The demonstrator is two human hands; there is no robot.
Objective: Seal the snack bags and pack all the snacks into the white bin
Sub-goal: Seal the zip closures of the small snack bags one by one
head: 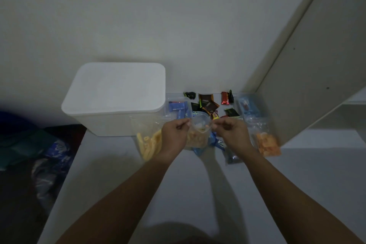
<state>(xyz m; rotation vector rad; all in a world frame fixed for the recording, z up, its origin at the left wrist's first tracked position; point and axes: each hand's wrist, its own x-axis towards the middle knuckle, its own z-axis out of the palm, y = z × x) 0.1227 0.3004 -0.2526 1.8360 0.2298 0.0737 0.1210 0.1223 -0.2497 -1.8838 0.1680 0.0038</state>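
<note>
Sealing step: left hand (174,134) and right hand (230,131) each pinched shut on bag (199,136) mouth, still gaping between grips; next, press strip closed; bin (111,123) left of grips.

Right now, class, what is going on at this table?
A person holds a clear snack bag by its top edge, left hand and right hand each pinching one side; its mouth looks open. The white bin stands to the left with its lid on. Other bags and small wrapped snacks lie on the table, unpacked.
</note>
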